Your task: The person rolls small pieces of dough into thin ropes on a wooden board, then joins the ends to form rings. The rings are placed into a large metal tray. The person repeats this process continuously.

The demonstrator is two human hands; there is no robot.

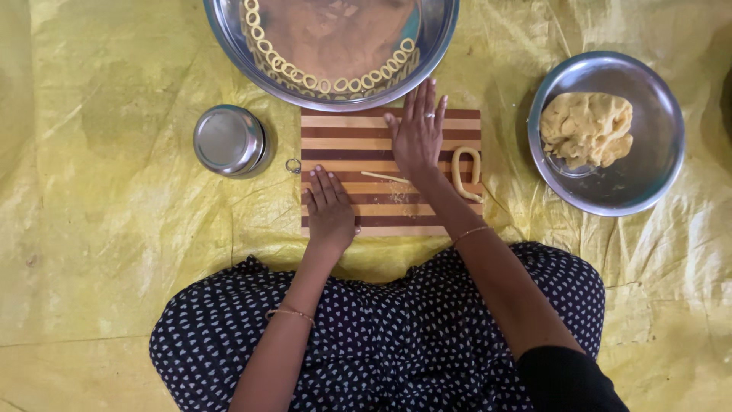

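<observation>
Palms lie flat and open on my striped brown-and-cream wooden board point(358, 145): left hand point(329, 211) near its front edge, right hand point(418, 133) further back, neither gripping anything. Thin pale dough strand point(385, 178) rests between them, and I see a bent dough loop point(467, 172) just right of my right wrist.

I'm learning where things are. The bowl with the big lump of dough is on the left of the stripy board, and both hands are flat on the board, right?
Not quite. In the head view the dough bowl sits right of the stripy board. Both hands, left and right, are flat on it.

Large steel tray point(438, 46) cut off at top edge
</observation>
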